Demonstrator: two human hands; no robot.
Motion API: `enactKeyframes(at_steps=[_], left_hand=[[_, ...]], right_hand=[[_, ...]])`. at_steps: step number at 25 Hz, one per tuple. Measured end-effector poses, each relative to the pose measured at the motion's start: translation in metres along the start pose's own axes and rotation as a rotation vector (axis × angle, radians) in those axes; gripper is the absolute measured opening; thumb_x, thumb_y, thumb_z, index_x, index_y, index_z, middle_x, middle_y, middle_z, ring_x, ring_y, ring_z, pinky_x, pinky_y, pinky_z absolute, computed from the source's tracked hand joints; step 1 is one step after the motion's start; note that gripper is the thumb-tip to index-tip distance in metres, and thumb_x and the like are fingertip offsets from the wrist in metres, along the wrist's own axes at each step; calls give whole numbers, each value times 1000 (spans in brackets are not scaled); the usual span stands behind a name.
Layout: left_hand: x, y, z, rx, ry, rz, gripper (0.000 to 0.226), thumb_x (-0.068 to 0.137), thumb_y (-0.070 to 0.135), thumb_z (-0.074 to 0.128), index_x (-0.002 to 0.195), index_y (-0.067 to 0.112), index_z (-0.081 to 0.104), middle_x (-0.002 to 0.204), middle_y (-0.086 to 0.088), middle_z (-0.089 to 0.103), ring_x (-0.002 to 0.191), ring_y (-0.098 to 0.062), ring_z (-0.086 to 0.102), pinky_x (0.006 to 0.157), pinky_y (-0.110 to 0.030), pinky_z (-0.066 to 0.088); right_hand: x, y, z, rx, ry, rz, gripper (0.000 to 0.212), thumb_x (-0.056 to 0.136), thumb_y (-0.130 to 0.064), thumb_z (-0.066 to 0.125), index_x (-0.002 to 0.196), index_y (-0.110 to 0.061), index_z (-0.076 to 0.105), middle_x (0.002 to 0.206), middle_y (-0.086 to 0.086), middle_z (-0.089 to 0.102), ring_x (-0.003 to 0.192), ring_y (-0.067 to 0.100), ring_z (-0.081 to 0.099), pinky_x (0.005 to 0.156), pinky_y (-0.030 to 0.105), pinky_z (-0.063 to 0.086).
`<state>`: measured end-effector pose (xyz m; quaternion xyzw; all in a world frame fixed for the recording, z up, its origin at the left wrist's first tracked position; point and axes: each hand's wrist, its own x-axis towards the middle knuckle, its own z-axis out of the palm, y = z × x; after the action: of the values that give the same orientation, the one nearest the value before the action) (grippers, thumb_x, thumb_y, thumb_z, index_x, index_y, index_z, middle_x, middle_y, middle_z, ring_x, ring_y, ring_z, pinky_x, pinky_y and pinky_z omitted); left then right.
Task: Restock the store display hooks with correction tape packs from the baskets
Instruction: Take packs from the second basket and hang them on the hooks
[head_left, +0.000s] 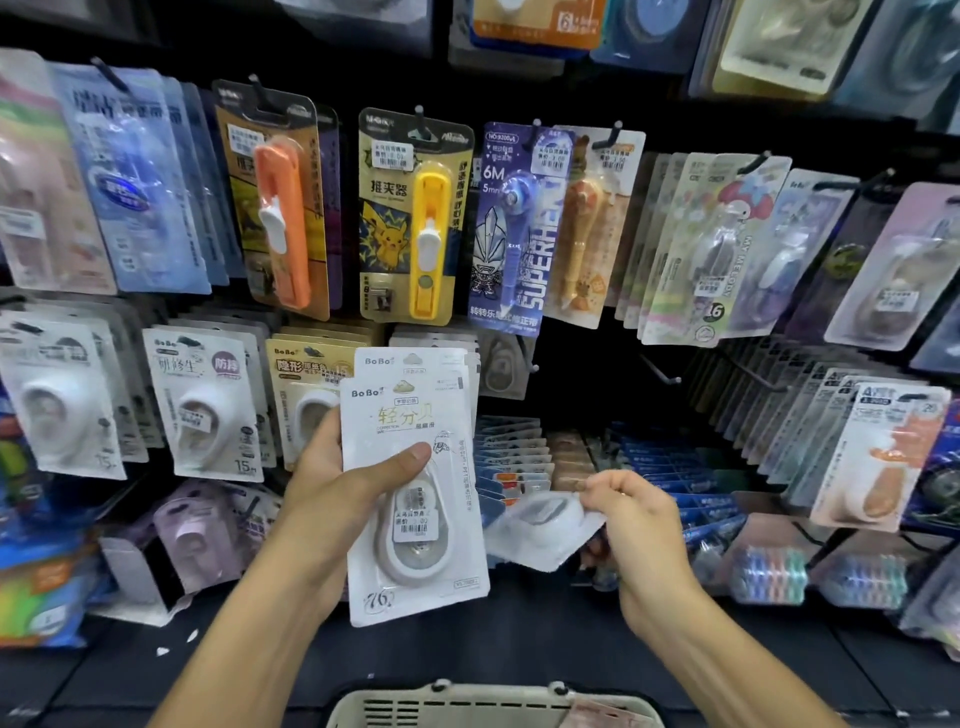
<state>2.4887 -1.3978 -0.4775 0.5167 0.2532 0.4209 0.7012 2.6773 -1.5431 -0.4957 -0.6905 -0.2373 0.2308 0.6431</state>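
risk, left to right: left hand (332, 483) holds stack of white correction tape packs (415, 499) by thumb across front only; stack could fan, rear pack slide out. right hand (631, 512) pinches single pack (545, 527) at edge, pack tilted and blurred; hang hole could miss bare hook (660, 371), pack would drop to shelf.
pose: left forearm raised, fingers curled behind stack, thumb on front. right wrist bent, fingertips closed on pack edge. basket (493, 706) below, between arms.

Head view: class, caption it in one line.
Left hand holds white correction tape packs; right hand pinches another.
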Motion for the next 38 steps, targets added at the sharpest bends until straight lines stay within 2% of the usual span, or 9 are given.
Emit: enactKeyframes(at_steps=[3,8,12,26,28,30,32,35,38], left_hand=[[1,-1,1,57,-13,21,66,61,14,83,123,25,64,112,-1,79,103,-23,76,92,-44,56],[7,6,-14,73,23,48,66,59,17,85,121,28,65,111,0,79,104,-23,76,95,-46,54],[4,1,-10,31,46,31,63,61,13,82,120,23,65,109,0,80,100,-24,77,87,-41,57],[-1,-2,-6,37,11,38,62,58,16,84,117,26,66,110,-1,79,101,-24,77,96,-47,55],[0,-5,-6,45,11,31,66,57,19,85,119,27,66,111,-1,79,102,-24,76,97,-49,54],[-1,-6,-4,57,27,31,70,52,25,87,119,28,66,111,0,79,101,-23,77,96,-48,55],[-2,-7,-1,74,52,50,76,47,30,89,120,28,66,108,2,80,99,-22,77,89,-46,58],[1,-7,3,90,80,72,81,44,32,94,119,28,64,102,5,81,91,-21,79,68,-37,64],[4,-8,10,74,-11,43,69,57,38,95,119,32,66,110,5,79,98,-20,77,75,-37,63]], right_hand=[[-11,-7,-20,-41,-106,-114,16,98,-14,64,104,-28,67,72,4,71,49,18,56,38,28,40],[-33,-11,-44,-7,-57,-166,12,87,-35,67,94,-29,75,68,12,71,43,20,52,39,27,44],[-11,-16,-22,251,80,-52,12,100,-17,59,95,-7,55,72,11,75,49,21,68,43,26,55],[10,-13,17,175,134,81,10,95,-11,65,95,-3,59,55,10,65,39,18,59,36,27,46],[36,-27,33,275,72,141,27,96,-3,62,123,-1,57,85,15,70,63,22,72,54,31,58],[54,-37,41,363,-67,171,63,97,-3,62,152,-13,33,137,18,54,115,35,64,93,40,56],[44,-40,50,216,-240,115,69,93,-23,71,152,-25,34,150,11,46,128,32,55,105,43,49],[3,-16,54,-59,-521,-101,50,73,-44,85,118,-36,65,118,-3,72,99,19,74,79,31,60],[-11,-9,40,-5,-424,-145,39,67,-34,89,100,-29,70,96,-4,75,70,20,73,48,28,54]])
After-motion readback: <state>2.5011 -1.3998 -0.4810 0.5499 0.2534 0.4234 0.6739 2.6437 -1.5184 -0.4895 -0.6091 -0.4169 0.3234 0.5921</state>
